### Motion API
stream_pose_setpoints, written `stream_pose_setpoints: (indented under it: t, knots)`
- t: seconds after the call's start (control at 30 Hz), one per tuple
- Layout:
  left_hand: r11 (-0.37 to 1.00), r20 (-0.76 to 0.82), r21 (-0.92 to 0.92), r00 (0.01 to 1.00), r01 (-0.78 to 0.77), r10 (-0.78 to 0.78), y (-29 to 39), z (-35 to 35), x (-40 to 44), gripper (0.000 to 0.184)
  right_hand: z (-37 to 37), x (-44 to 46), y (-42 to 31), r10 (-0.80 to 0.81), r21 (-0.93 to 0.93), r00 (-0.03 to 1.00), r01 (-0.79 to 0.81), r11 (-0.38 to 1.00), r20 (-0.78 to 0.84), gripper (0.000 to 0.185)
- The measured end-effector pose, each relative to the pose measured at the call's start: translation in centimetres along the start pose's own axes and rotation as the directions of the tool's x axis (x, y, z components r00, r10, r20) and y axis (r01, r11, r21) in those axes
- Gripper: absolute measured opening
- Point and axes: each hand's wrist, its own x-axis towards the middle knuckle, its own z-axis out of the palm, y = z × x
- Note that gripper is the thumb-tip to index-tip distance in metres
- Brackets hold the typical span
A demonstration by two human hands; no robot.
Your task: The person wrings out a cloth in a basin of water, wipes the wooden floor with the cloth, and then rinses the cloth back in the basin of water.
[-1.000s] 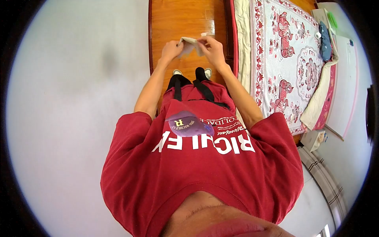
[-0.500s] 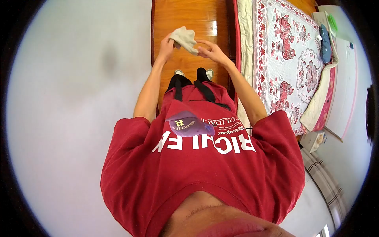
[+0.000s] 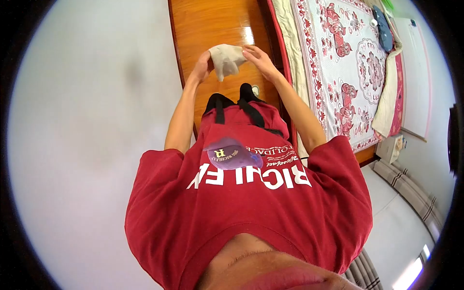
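Note:
A small pale grey-beige cloth [image 3: 226, 59] is stretched between my two hands, in front of my legs and above the wooden floor. My left hand [image 3: 204, 66] is closed on its left edge. At the upper right edge, my right hand [image 3: 260, 61] pinches the cloth between thumb and fingers. The lower part of the cloth hangs loose in a fold and has a darker grey area in the middle.
On the right is a bed [image 3: 348, 63] with a red-and-white patterned cover. A pale wall [image 3: 96, 121] runs along the left. The orange wooden floor [image 3: 203, 24] lies between them. A blue item [image 3: 383, 30] rests on the bed's far side.
My right hand has closed on the cloth's right edge, and the cloth is spread wider and hangs lower. The view has turned slightly, shifting the bed left.

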Motion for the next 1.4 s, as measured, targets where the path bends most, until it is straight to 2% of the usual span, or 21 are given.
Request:
stream_pose_setpoints:
  t: [0.07,0.1,0.17,0.23,0.27,0.33,0.37,0.4,0.47,0.53,0.6,0.63,0.7,0.93,1.0,1.13,1.23,1.27,1.3,1.33,1.4]
  knots:
    - [0.996,0.008,-0.072,0.999,0.045,-0.044,-0.4,-0.3,0.2,0.047,0.5,0.6,1.1,0.125,0.260,0.963,-0.187,0.947,0.238,0.063]
    - [0.985,0.071,-0.150,0.995,0.082,-0.072,-1.1,-0.9,0.4,0.047,0.8,0.2,0.5,0.241,0.367,0.907,-0.366,0.855,0.344,0.062]
    - [0.965,0.132,-0.231,0.986,0.126,-0.097,-2.7,-1.7,0.7,0.047,1.6,-0.7,0.8,0.265,0.400,0.905,-0.390,0.829,0.334,0.055]
    - [0.966,-0.055,-0.205,0.983,0.161,-0.175,-4.3,-2.2,0.5,0.052,2.3,-0.3,2.5,0.251,0.451,0.928,-0.356,0.819,0.277,0.041]
    - [0.965,-0.063,-0.208,0.982,0.160,-0.177,-5.2,-2.6,0.3,0.052,2.2,-0.1,4.0,0.254,0.449,0.924,-0.362,0.817,0.285,0.041]
    - [0.959,-0.025,-0.179,0.974,0.218,-0.226,-6.3,-3.4,0.4,0.056,2.1,0.7,5.2,0.113,0.049,0.976,-0.125,0.991,0.187,0.039]
    - [0.966,-0.054,-0.148,0.973,0.213,-0.223,-7.0,-3.5,0.5,0.047,2.2,1.1,5.9,0.109,-0.001,0.982,-0.110,0.994,0.153,0.036]
    - [0.964,-0.063,-0.153,0.972,0.215,-0.227,-7.6,-3.5,0.9,0.047,2.3,1.9,6.7,0.114,0.000,0.980,-0.115,0.993,0.162,0.036]
    - [0.933,-0.121,0.357,0.993,0.045,-0.001,-9.0,-3.6,1.7,0.036,2.3,3.1,8.7,0.082,-0.083,0.988,-0.072,0.994,0.134,0.035]
    - [0.939,-0.173,0.340,0.985,0.059,0.001,-11.3,-4.6,3.8,0.034,1.9,4.8,9.4,0.104,-0.108,0.984,-0.089,0.990,0.148,0.036]
    - [0.829,-0.316,0.558,0.933,0.036,0.173,-14.1,-5.9,6.6,0.030,1.5,6.7,10.6,0.134,-0.124,0.966,-0.108,0.986,0.222,0.035]
    - [0.831,-0.321,0.555,0.931,0.036,0.174,-13.1,-5.5,7.8,0.030,1.7,7.8,11.8,0.070,-0.084,0.977,-0.054,0.995,0.202,0.035]
    - [0.614,-0.397,0.750,0.910,0.247,0.118,-12.1,-4.8,10.1,0.028,1.0,10.5,13.7,0.111,-0.150,0.975,-0.083,0.985,0.191,0.034]
    - [0.637,-0.372,0.765,0.875,0.100,0.309,-21.4,-8.2,23.1,0.032,-1.2,20.7,24.8,0.221,-0.335,0.970,-0.176,0.926,0.101,0.034]
    - [0.624,-0.438,0.753,0.866,0.207,0.241,-24.7,-9.2,26.7,0.032,-1.6,23.4,29.0,0.201,-0.324,0.978,-0.172,0.930,0.060,0.033]
    - [0.644,-0.405,0.747,0.882,0.167,0.240,-32.9,-12.7,34.1,0.031,-2.7,28.1,38.9,0.158,-0.293,0.987,-0.153,0.944,-0.007,0.034]
    - [0.653,-0.377,0.718,0.924,0.241,0.073,-39.6,-14.9,37.9,0.038,-2.9,30.3,46.8,0.230,-0.374,0.970,-0.242,0.896,-0.075,0.042]
    - [0.565,-0.314,0.805,0.937,0.179,0.151,-42.0,-15.5,39.4,0.045,-3.1,31.0,49.3,0.301,-0.451,0.946,-0.322,0.833,-0.120,0.048]
    - [0.467,-0.245,0.876,0.943,0.116,0.226,-44.7,-16.3,40.9,0.054,-2.9,31.3,51.3,0.230,-0.493,0.964,-0.265,0.828,-0.133,0.052]
    - [0.467,-0.238,0.877,0.945,0.112,0.222,-47.0,-16.9,42.1,0.054,-2.8,31.2,54.0,0.233,-0.491,0.962,-0.272,0.828,-0.140,0.052]
    - [0.055,0.135,0.987,0.971,-0.149,0.197,-50.6,-18.3,44.6,0.066,-2.1,31.5,59.4,-0.102,-0.797,0.993,0.019,0.604,-0.054,0.057]
